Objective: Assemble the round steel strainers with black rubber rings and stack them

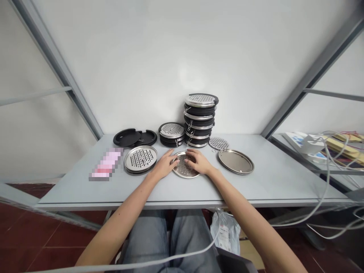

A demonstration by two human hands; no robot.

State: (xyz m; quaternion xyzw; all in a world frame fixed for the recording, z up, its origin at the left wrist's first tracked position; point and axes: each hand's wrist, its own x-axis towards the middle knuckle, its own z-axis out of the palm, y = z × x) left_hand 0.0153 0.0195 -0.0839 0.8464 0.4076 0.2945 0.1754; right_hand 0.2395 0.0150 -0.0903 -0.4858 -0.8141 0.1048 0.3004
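Note:
A shallow round metal tray with a perforated disc in it (185, 170) lies on the table in front of me. My left hand (164, 165) grips its left side, with the thumb over the rim. Its right side is held by my right hand (201, 162), fingers curled over the far edge and thumb on top. The hands cover both sides of the tray. Left of it is a small stack of metal discs with slotted grater holes (140, 158). To the right sits a plain round metal tray (236, 162), and a loose perforated disc (218, 143) lies behind.
Behind my hands rises a tall stack of black rings and metal discs with wire clips (200, 121), beside a shorter stack (171, 131). Black plastic rings (127, 137) lie at the back left. A blurred-out pink object (106, 165) is at left. A white cable (327, 178) hangs at right.

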